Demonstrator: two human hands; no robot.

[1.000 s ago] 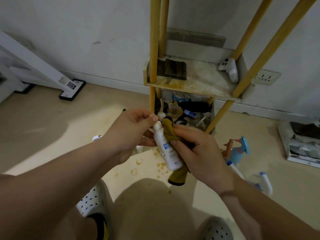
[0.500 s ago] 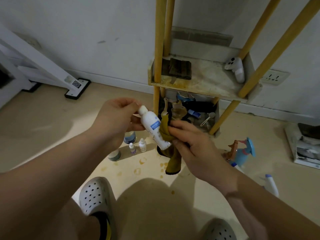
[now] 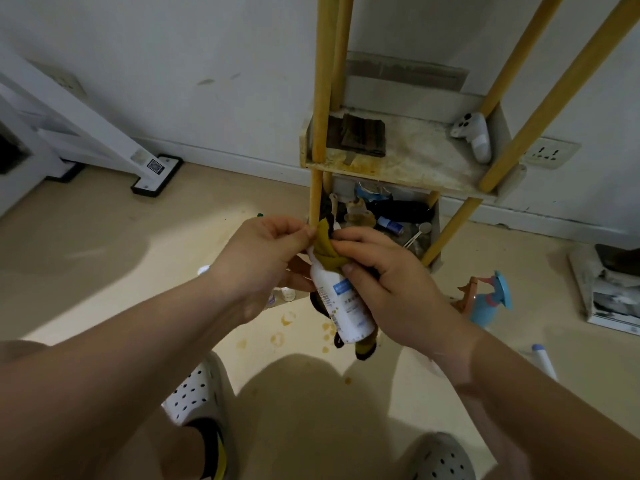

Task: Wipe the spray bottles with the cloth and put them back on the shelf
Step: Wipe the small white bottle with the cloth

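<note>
A small white spray bottle (image 3: 343,306) with a blue label is held in front of me, its top pointing up and away. An olive-yellow cloth (image 3: 327,249) covers the bottle's top and hangs down behind it. My left hand (image 3: 259,265) pinches the bottle's covered top. My right hand (image 3: 388,285) grips the cloth against the bottle's upper body. The wooden shelf (image 3: 408,168) stands just beyond my hands. More spray bottles lie on the floor at the right, a blue one (image 3: 490,303) and a white one (image 3: 543,362).
On the shelf board lie a dark folded cloth (image 3: 360,135) and a white game controller (image 3: 474,135). The lower shelf holds clutter. Small bottles (image 3: 284,294) stand on the stained floor under my hands. A white stand foot (image 3: 156,174) is at left, a wall socket (image 3: 550,152) at right.
The bottle has swung from tilted left to nearly upright and moved lower. The cloth has slid up from the bottle's lower body over its top, and my hands have come closer together.
</note>
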